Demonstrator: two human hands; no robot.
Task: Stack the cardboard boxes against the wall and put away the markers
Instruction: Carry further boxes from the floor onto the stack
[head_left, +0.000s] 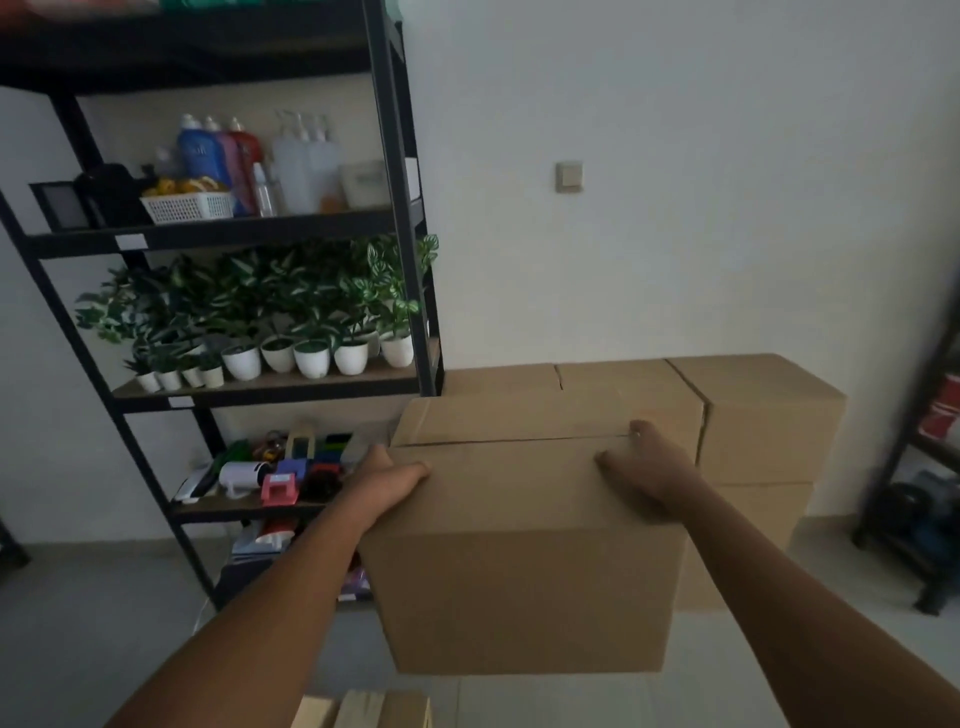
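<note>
A large closed cardboard box (524, 551) hangs in the air in front of me, above the floor. My left hand (387, 480) grips its upper left edge. My right hand (647, 467) presses on its top right, fingers over the flap seam. Behind it, stacked cardboard boxes (763, 410) stand against the white wall (675, 182), at least two layers high. No markers are clearly recognisable; small coloured items lie on a low shelf at the left.
A black metal shelf unit (400, 208) stands at the left with bottles, potted plants (280, 322) and small stationery items (280, 473). Another dark rack (914, 447) is at the right edge. Flat cardboard (369, 709) lies at the bottom, on the grey floor.
</note>
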